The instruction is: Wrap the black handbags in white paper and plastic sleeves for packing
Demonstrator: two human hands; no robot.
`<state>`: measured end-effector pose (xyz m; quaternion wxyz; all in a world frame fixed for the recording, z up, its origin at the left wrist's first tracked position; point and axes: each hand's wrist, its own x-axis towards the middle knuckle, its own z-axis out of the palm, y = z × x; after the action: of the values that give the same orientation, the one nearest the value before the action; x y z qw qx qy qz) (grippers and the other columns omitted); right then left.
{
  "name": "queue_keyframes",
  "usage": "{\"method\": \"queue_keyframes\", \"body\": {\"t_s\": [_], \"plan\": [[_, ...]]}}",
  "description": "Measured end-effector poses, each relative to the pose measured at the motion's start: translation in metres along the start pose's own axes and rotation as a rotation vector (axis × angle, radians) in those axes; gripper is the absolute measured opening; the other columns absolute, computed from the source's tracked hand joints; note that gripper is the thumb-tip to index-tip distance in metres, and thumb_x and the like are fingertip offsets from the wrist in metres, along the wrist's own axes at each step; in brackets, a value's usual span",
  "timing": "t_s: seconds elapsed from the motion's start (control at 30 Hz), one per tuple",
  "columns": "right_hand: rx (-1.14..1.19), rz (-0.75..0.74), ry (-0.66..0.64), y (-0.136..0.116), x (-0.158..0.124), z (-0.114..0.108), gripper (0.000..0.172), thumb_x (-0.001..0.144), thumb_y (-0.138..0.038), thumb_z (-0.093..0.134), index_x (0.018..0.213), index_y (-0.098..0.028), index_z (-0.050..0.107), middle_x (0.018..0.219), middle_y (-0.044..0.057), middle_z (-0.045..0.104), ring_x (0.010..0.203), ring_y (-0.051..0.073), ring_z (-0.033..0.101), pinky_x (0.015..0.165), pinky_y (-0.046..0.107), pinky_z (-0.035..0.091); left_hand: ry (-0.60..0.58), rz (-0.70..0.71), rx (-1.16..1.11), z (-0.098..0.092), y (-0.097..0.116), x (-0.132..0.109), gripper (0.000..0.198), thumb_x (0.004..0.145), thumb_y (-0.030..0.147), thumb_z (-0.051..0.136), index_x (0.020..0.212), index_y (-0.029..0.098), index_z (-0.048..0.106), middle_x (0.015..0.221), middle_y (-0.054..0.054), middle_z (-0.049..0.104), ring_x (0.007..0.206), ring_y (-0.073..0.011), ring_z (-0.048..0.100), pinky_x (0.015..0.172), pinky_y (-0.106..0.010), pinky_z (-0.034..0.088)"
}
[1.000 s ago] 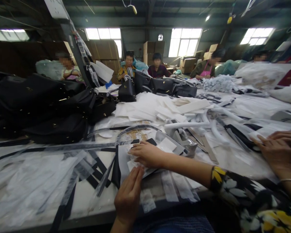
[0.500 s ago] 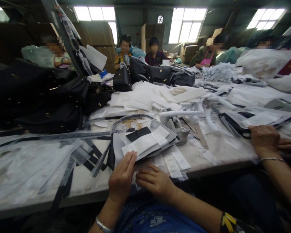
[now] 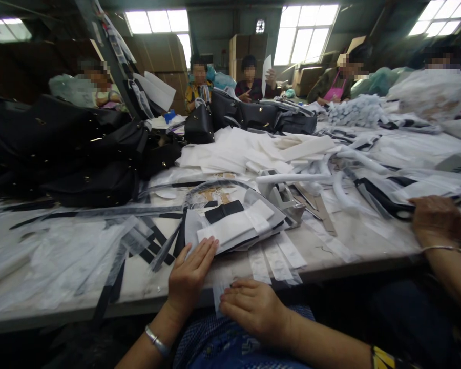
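My left hand (image 3: pixel 192 269) lies with its fingers stretched out on the near left corner of a black bag (image 3: pixel 180 237) covered with white sheets (image 3: pixel 234 224). A small black flat piece (image 3: pixel 223 210) rests on top of the bag, and its wrapped handle (image 3: pixel 215 183) arches behind. At the table edge, my right hand (image 3: pixel 253 307) has its fingers curled together on a clear plastic strip (image 3: pixel 217 298) that hangs over the edge. White strips (image 3: pixel 278 261) lie just beyond that hand.
Black bags (image 3: pixel 88 187) are piled at the left. A metal tape dispenser (image 3: pixel 282 197) stands behind the bag. At the right, another person's hands (image 3: pixel 438 218) touch a second bag (image 3: pixel 380 197). Several people sit across the table.
My right hand has moved toward me, off the table edge, drawing the clear strip out. My left hand's fingers have spread a little on the bag. Across the table, a person has raised a white sheet.
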<state>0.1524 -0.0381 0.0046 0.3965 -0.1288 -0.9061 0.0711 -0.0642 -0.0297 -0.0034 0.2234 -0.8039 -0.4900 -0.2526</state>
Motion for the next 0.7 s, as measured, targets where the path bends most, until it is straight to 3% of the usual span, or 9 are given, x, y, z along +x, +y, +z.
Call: {"method": "queue_keyframes", "body": {"t_s": [0.13,0.33,0.57,0.7], "plan": [[0.017,-0.010,-0.071,0.004,0.020,-0.021,0.020,0.097,-0.012,0.049,0.098,-0.018,0.068,0.085,0.005,0.078,0.078,0.017,0.074,0.083,0.031,0.059,0.001,-0.003,-0.009,-0.002,0.004,0.001,0.047,0.099,0.005,0.041,0.143,0.019,0.050,0.138,-0.009,0.061,0.122,-0.0210,0.062,0.106,-0.040,0.043],[0.025,0.096,-0.181,0.039,0.063,-0.043,0.026,0.095,-0.013,0.048,0.100,-0.023,0.072,0.089,0.002,0.079,0.078,0.016,0.073,0.075,0.028,0.057,0.050,-0.014,-0.043,-0.002,0.004,0.002,0.042,0.100,0.008,0.043,0.139,0.019,0.055,0.137,-0.008,0.063,0.120,-0.0202,0.064,0.102,-0.036,0.044],[0.020,0.428,-0.385,0.078,0.107,-0.030,0.019,0.091,-0.024,0.063,0.100,-0.027,0.079,0.094,0.001,0.080,0.085,0.018,0.074,0.079,0.025,0.052,0.054,-0.095,-0.106,-0.003,0.009,0.002,0.033,0.101,0.011,0.037,0.107,0.014,0.070,0.132,-0.014,0.066,0.123,-0.0253,0.060,0.103,-0.042,0.046],[-0.013,0.496,-0.456,0.091,0.112,-0.016,0.018,0.092,-0.027,0.063,0.099,-0.027,0.080,0.097,0.002,0.080,0.091,0.020,0.074,0.085,0.027,0.050,0.141,-0.104,-0.155,-0.003,0.008,-0.004,0.030,0.099,0.008,0.043,0.109,0.013,0.070,0.118,-0.015,0.071,0.114,-0.0261,0.065,0.102,-0.043,0.048]]}}
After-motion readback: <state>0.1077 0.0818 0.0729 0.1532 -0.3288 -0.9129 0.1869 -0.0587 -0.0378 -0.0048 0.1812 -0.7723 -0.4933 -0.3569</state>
